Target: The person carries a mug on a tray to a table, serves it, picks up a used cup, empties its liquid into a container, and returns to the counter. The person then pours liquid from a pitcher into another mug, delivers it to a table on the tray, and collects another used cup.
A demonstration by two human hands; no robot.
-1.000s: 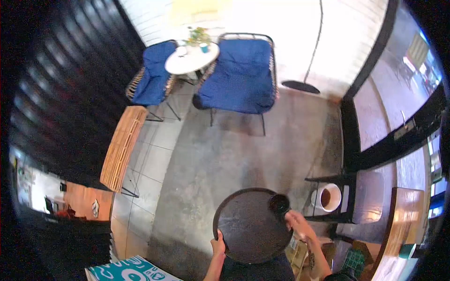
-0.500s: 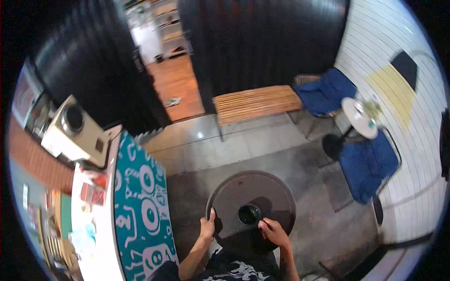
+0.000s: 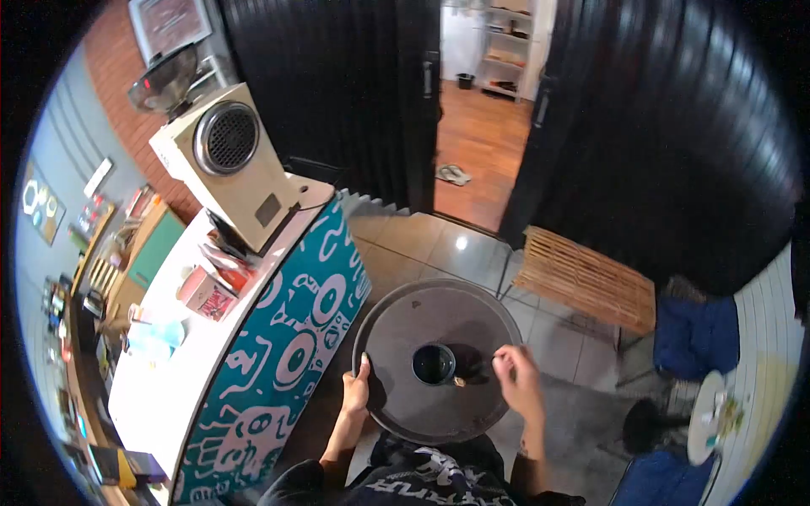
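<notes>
A round dark tray (image 3: 392,325) is held level in front of my body. My left hand (image 3: 358,390) is closed on its left rim, with the thumb on top. Near the tray's middle stands a dark cup (image 3: 433,364), its inside in shadow. Beside the cup's lower right side lies a small pale object (image 3: 459,382), too small to name. My right hand (image 3: 518,378) is over the tray's right edge, apart from the cup, with its fingers curled in. Whether anything is inside those fingers is hidden.
To the left runs a white counter with a teal patterned front (image 3: 308,329). On it are a cream grinder-like machine (image 3: 221,173) and a pink box (image 3: 207,293). Ahead is a doorway between black corrugated panels (image 3: 350,93). A slatted bench (image 3: 586,278) and blue chairs (image 3: 696,337) stand right.
The view has turned left, bringing the counter nearer and the doorway ahead. My right hand has moved from the cup's side out to the tray's right edge.
</notes>
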